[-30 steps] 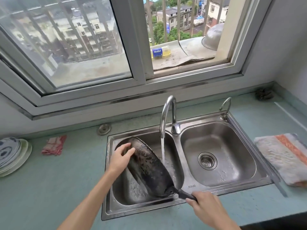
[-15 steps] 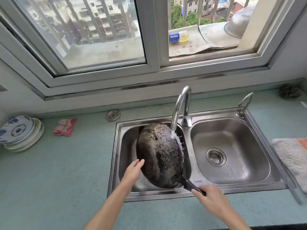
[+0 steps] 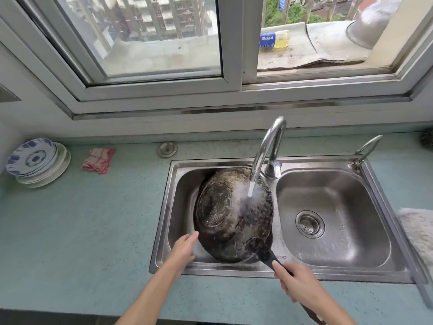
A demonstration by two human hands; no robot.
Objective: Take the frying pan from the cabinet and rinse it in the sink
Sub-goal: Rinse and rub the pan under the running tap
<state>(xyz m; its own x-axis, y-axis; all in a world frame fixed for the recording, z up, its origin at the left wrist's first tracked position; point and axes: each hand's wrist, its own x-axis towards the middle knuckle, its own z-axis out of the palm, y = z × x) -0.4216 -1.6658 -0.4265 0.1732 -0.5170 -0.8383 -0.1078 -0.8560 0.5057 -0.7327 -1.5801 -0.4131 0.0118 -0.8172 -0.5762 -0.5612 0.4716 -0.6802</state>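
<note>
- The frying pan [image 3: 234,216] is in the left basin of the sink [image 3: 337,276], turned bottom-up and tilted, with the stream from the faucet [image 3: 267,146] landing on its blackened underside.
- Your right hand [image 3: 297,283] is closed around the dark handle [image 3: 269,256] at the near rim of the basin; that hand carries the pan.
- Your left hand [image 3: 185,248] is open, fingertips at the pan's lower-left edge; you cannot tell from here whether they press on it or only hover beside it.
- Expect the pan to feel rigid and fairly heavy, its weight well out from the handle, so it likely wants to twist in your wrist.
- The wet metal looks slippery. The crusted, rough underside probably gives more purchase than a smooth rim would.
- Grip the handle close to the pan body for control, and steady the rim with your open palm, not pinched fingers.
- Nothing here looks fragile, but a dropped pan would bang the steel basin.
</note>
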